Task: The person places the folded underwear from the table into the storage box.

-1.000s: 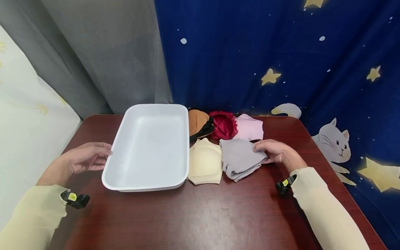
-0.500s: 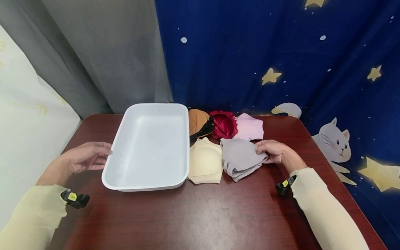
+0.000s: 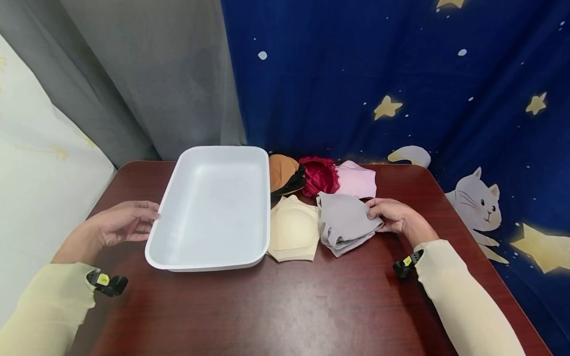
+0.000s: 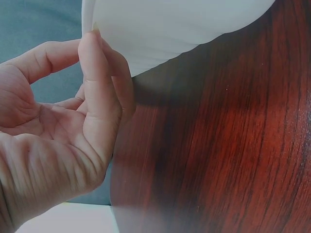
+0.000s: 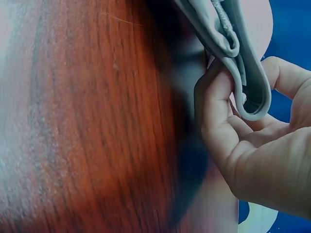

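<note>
My left hand (image 3: 129,222) pinches the left rim of a white plastic basin (image 3: 211,212) in the head view. In the left wrist view, fingers (image 4: 99,82) press against the outside of its wall (image 4: 160,29). My right hand (image 3: 389,215) holds the right edge of a folded grey garment (image 3: 347,220) between thumb and fingers. The garment's layered, looped edge (image 5: 252,104) shows in the right wrist view, with fingers under it. Left of the garment lies a cream bra (image 3: 294,230), close beside the basin.
Behind the grey garment, along the table's back edge, lie a brown bra (image 3: 280,173) with black straps, a dark red lace-trimmed bra (image 3: 318,175) and a pale pink garment (image 3: 356,179). Curtains (image 3: 311,74) hang right behind the dark wood table (image 3: 285,311).
The grey garment has shifted slightly right and away from me with my right hand, its left edge lifting off the cream bra's side. My left hand and the basin stay put.
</note>
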The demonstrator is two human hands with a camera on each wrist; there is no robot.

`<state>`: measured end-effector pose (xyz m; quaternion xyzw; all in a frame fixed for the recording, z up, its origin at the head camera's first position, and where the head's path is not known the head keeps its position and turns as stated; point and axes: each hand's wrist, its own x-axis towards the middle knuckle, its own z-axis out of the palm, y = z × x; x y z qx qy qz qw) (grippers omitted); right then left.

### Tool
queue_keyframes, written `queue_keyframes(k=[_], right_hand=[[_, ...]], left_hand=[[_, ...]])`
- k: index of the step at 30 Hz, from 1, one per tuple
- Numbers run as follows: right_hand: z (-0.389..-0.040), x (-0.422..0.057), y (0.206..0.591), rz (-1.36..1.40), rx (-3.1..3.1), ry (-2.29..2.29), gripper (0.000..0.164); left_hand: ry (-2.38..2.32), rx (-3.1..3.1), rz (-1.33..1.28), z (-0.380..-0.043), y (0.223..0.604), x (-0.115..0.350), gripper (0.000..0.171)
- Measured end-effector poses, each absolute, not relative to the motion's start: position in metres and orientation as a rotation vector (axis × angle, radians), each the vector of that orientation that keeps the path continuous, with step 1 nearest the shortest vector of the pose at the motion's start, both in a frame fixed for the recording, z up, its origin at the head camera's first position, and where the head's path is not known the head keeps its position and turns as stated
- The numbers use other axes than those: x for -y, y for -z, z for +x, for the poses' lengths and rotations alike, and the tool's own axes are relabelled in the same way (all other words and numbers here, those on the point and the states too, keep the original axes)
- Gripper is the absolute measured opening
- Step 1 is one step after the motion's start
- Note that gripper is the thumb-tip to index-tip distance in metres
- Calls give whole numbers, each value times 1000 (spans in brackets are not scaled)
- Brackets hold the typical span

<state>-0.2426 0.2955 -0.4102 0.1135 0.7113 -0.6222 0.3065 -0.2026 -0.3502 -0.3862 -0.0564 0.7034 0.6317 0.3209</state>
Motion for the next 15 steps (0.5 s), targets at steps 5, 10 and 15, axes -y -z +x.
queue_keyframes(k=[5,10,15], right_hand=[[-243,-298,406,301,-1876,1677,26],[-243,-301,399,277,-1874,1695,26],[-243,-301,394,273,-1858,1711,26]], left_hand=[[-1662,-1855,-151,-203,386,350,14],[-1661,-1858,-153,-202,386,351,15],[-1664,-1856,-157,-202,387,351,14]])
